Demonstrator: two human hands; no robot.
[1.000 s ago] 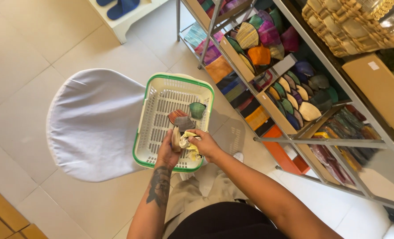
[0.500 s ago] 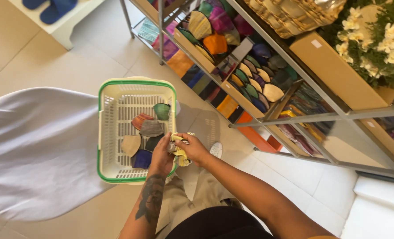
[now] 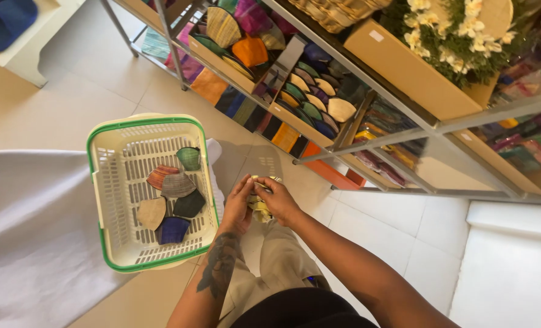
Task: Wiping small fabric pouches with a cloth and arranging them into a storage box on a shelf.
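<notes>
Both my hands meet over my lap. My left hand (image 3: 239,205) and right hand (image 3: 278,200) each have their grip closed on the same small yellowish cloth piece (image 3: 260,203), probably a fabric pouch, though my fingers hide most of it. It sits between the two palms, its long axis running roughly away from me, toward the shelves.

Just left of my left hand, the nearer one to it, stands the white basket with a green rim (image 3: 98,182) on a white-covered seat (image 3: 27,243). Inside lie several fabric pouches (image 3: 176,200) in green, striped grey, tan, black and blue.

Farther off, the metal shelf rack (image 3: 368,136) holds boxes of more coloured pouches (image 3: 313,97).
</notes>
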